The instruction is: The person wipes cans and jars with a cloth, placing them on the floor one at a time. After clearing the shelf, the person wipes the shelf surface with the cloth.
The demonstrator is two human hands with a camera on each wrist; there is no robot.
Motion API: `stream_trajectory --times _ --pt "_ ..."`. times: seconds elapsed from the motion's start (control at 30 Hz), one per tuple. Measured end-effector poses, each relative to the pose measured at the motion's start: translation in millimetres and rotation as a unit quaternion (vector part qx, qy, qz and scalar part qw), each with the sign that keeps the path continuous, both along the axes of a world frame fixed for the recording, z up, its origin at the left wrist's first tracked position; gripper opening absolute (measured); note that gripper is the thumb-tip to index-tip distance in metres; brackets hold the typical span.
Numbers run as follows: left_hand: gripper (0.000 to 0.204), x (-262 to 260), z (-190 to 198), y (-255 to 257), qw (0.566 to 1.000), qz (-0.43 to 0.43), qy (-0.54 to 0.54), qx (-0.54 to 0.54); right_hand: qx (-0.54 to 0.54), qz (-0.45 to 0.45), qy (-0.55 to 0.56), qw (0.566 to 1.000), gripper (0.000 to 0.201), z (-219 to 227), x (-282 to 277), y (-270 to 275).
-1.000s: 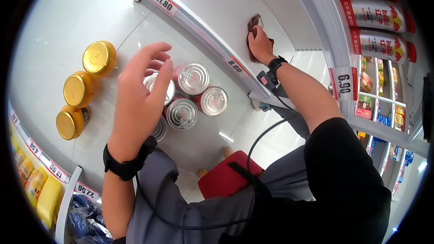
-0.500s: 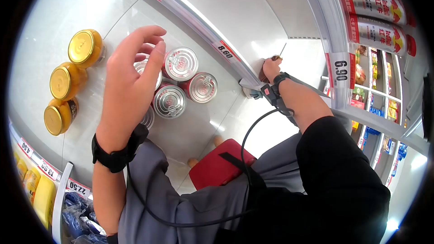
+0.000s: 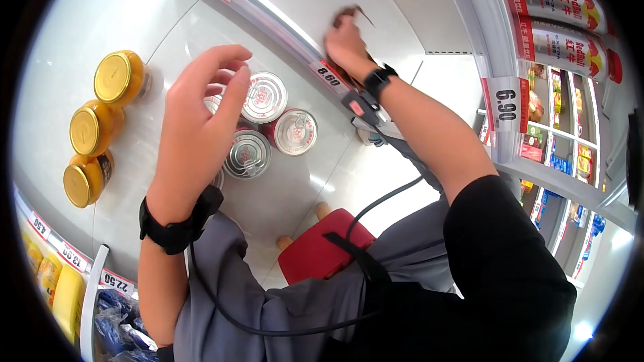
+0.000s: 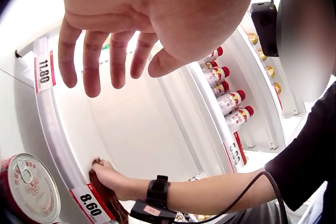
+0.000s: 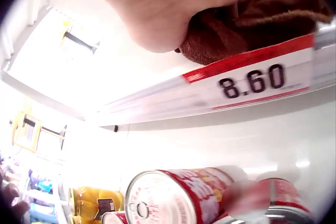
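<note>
The brown cloth [image 5: 252,22] is dark, with a soft and fuzzy surface like a towel, and it is crumpled into folds. It lies on the white shelf [image 3: 396,20], close to the front rail, just above the red and white price tag 8.60 [image 5: 252,82]. The right hand [image 3: 345,40] rests on top of the cloth; its grip is clenched around the cloth, with the fingers curled into the fabric, as the right wrist view shows from below. In the left wrist view a part of the cloth [image 4: 107,200] hangs over the shelf edge beside the tag.

The left hand [image 3: 201,127] hovers above a group of tin cans [image 3: 265,97] on the lower shelf. Its grip is released: the fingers are spread and only lightly bent, and they hold nothing. I cannot tell if a fingertip touches a can lid. The cans have silver lids with pull rings and red labels, and all are closed, so what is inside is not visible. They stand upright and touch each other in a cluster.

To the left of the cans, well apart, three jars with gold lids [image 3: 90,131] stand in a row; yellow content shows through the glass. On the upper right shelf, bottles with red and white labels [image 3: 570,3] lie side by side above the tag 6.90 [image 3: 508,104].
</note>
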State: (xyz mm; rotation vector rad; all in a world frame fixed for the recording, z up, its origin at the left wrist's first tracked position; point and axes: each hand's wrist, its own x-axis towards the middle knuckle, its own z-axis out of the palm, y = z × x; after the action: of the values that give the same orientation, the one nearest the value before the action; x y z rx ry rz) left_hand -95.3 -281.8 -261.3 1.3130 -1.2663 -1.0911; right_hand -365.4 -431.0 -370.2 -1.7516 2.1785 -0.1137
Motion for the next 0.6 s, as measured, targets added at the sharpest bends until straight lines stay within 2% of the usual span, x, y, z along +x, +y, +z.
stream_trajectory --times 0.1,0.13,0.2,0.23,0.3,0.37,0.4,0.47,0.5,0.57,0.6 --pt "0.021 5 -1 2 1.0 0.003 0.0 0.018 -0.022 0.101 -0.015 0.994 0.04 2 20 -10" --pt "0.021 7 -1 3 0.999 0.006 0.003 0.034 -0.022 0.097 -0.015 0.995 0.04 3 11 -6" --pt "0.021 13 -3 7 0.999 0.012 -0.003 0.032 -0.056 0.182 -0.02 0.982 0.039 9 -14 1" --pt "0.021 16 -3 8 0.999 0.021 -0.009 0.03 -0.098 0.15 0.041 0.983 0.04 -2 -37 7" --pt "0.021 23 -2 11 0.999 0.031 -0.004 0.024 -0.096 0.092 0.143 0.981 0.045 -13 -91 16" --pt "0.021 29 -4 16 0.999 0.046 0.003 0.026 -0.057 0.046 0.183 0.98 0.053 5 -121 33" --pt "0.021 32 -4 17 0.998 0.052 0.002 0.028 -0.058 0.05 0.169 0.983 0.058 -11 -156 35" --pt "0.021 34 -5 19 0.998 0.053 0.002 0.031 -0.012 -0.023 0.058 0.998 0.064 -23 -191 41" --pt "0.023 36 -7 20 0.999 0.04 0.0 0.038 -0.011 -0.024 0.06 0.998 0.064 -23 -190 42" --pt "0.024 40 -10 21 0.998 0.018 -0.004 0.052 -0.011 -0.127 0.112 0.986 0.068 -26 -179 39" --pt "0.024 40 -10 21 0.999 0.018 -0.002 0.051 -0.012 -0.127 0.113 0.985 0.068 -31 -179 35"
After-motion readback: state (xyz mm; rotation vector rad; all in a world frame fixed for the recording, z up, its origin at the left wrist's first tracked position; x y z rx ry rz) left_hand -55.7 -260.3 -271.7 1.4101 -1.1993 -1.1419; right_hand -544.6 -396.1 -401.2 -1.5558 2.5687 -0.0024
